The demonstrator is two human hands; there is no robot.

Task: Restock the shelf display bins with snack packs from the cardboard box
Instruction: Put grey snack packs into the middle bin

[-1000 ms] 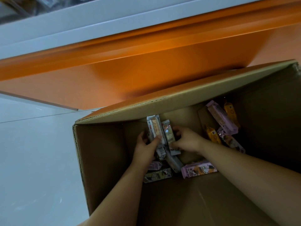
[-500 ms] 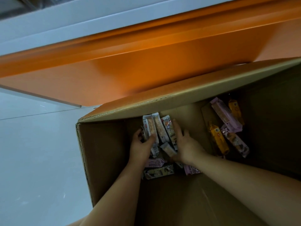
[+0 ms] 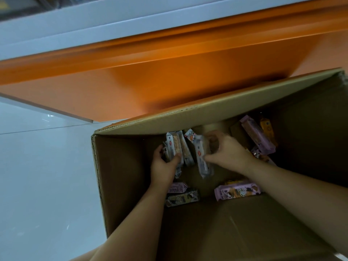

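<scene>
Both hands inside box [image 3: 120, 178]. Pack bundle [image 3: 176, 149] gripped by left hand [image 3: 163, 166]; single pack [image 3: 202, 159] pinched by right hand [image 3: 227, 153]. Loose packs [image 3: 237, 192] seen below hands, more right of right hand.

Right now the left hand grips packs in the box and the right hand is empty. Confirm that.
Wrong: the right hand holds a pack too, as the head view shows. The left hand does grip packs in the box.

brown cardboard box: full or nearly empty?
Nearly empty: bare floor shows in the brown cardboard box between a few scattered snack packs. The left hand and right hand each hold white packs.
</scene>
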